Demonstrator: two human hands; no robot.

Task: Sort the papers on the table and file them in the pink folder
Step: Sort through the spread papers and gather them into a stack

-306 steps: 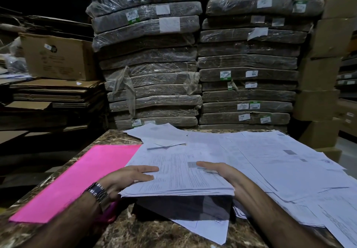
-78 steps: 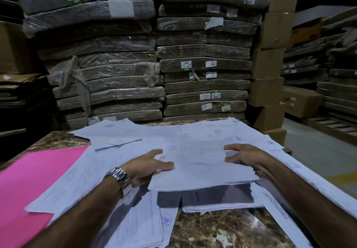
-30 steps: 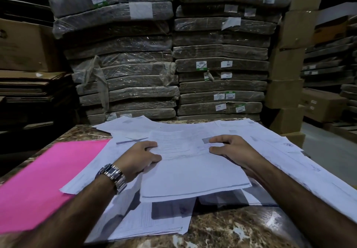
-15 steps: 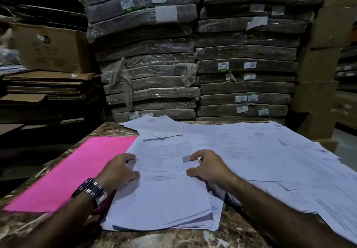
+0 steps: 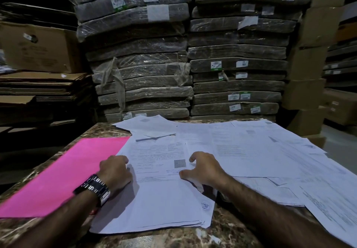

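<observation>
Stack (image 5: 154, 205) now lies flat on the table (image 5: 222, 234), just beside the pink folder (image 5: 73, 170); a second ago it was lifted, further right. Reads as one batch squared up; filing not begun, folder shut.

Left hand (image 5: 116, 172): fingers curled at the stack's left edge, tips hidden, so grip unclear. Right hand (image 5: 204, 170): spread, bent fingertips pressing the right edge.

Loose sheets (image 5: 270, 151) cover the right side, unsorted. Print unreadable. Forearm covers the folder's near corner.
</observation>
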